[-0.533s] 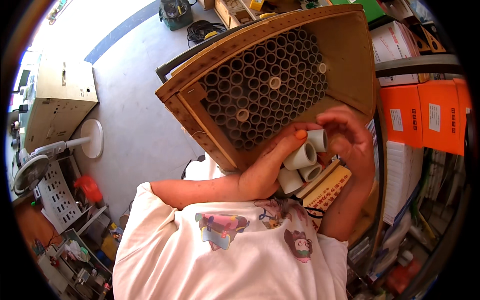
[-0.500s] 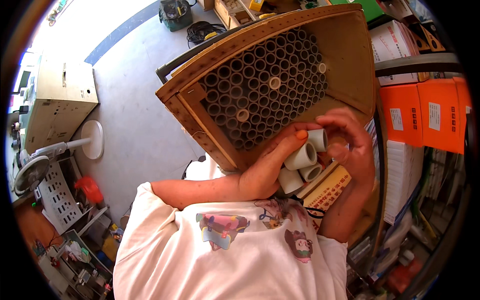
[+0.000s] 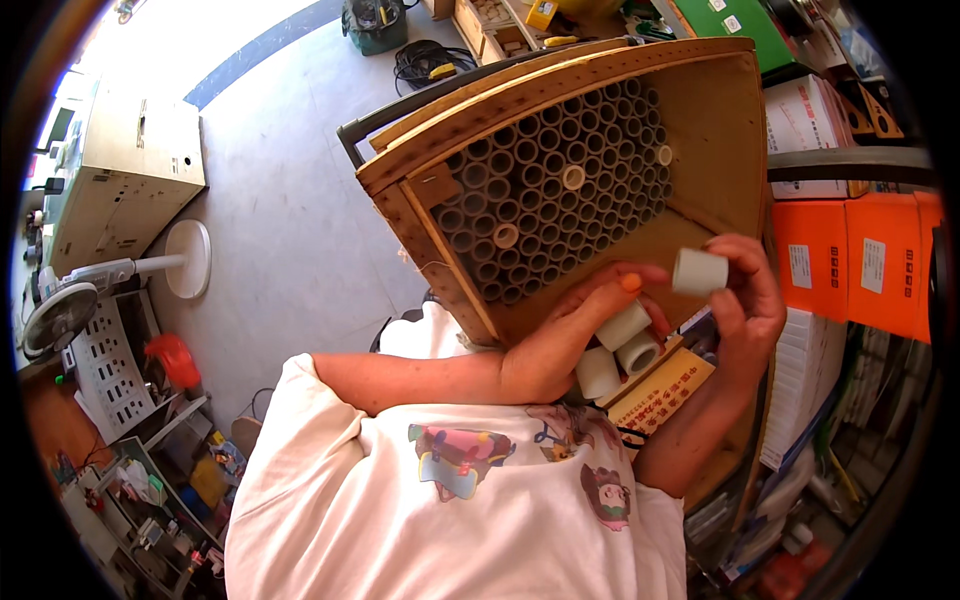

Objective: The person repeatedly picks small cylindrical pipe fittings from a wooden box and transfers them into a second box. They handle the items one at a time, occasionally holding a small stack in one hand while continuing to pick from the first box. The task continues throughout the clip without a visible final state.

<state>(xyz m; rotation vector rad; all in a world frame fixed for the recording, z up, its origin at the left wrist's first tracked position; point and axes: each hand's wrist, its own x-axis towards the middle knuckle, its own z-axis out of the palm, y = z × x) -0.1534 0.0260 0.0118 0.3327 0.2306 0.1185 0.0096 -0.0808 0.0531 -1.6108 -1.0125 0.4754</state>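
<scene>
My left hand [image 3: 575, 335], an orange cover on its thumb tip, is curled around three short white pipe pieces [image 3: 638, 353] bunched against its palm. Pinched between the fingers of my right hand [image 3: 748, 300] is another short white pipe piece [image 3: 700, 272], held apart from the bunch. In front of both hands a wooden box [image 3: 690, 215] stands tilted, its open side toward me. Rows of upended grey-white pipe pieces [image 3: 560, 205] fill much of it, their round openings facing me. A few paler rings [image 3: 573, 177] stand out among them.
Orange boxes [image 3: 812, 262] and a stack of white sheets or cartons [image 3: 800, 375] stand to the right, past a dark metal rail [image 3: 850, 163]. A yellow printed box [image 3: 665, 385] lies under my hands. At the left are a fan [image 3: 62, 315] and a cabinet [image 3: 145, 165].
My right hand has drawn one white pipe piece away from the bunch in my left hand, toward the right. The whole view has shifted slightly.
</scene>
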